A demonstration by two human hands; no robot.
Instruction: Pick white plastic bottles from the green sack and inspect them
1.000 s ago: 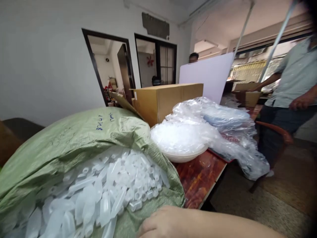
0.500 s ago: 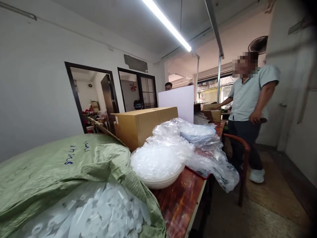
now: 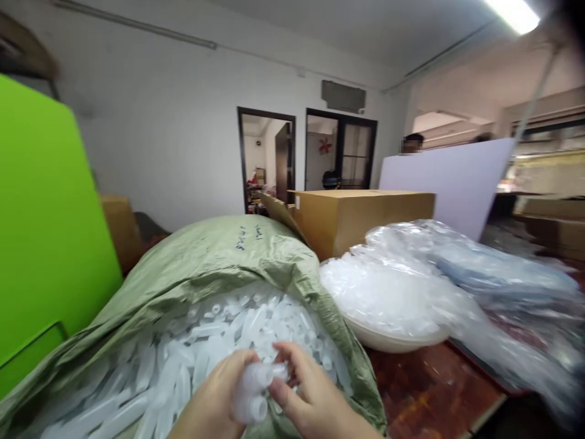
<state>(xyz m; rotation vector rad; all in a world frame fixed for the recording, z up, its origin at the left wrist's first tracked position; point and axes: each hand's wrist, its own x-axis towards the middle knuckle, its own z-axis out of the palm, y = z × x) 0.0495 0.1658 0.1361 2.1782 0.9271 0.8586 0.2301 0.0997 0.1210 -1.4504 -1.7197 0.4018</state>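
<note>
A big green woven sack (image 3: 201,262) lies open in front of me, full of small translucent plastic bottles (image 3: 205,341). Both my hands are over its mouth at the bottom of the view. My left hand (image 3: 214,399) is closed around a few of the small bottles (image 3: 253,390). My right hand (image 3: 308,393) pinches the same bunch from the right side with thumb and fingers.
A white bowl (image 3: 393,338) heaped with small clear caps stands right of the sack on the reddish wooden table (image 3: 429,396). Clear plastic bags (image 3: 484,280) lie beyond it, a cardboard box (image 3: 361,216) behind. A green panel (image 3: 46,231) stands at left. A white board and people are in the background.
The view swung back left and down from the standing person to the sack. Both my hands have come into view and now grip a few bottles above the sack's mouth.
</note>
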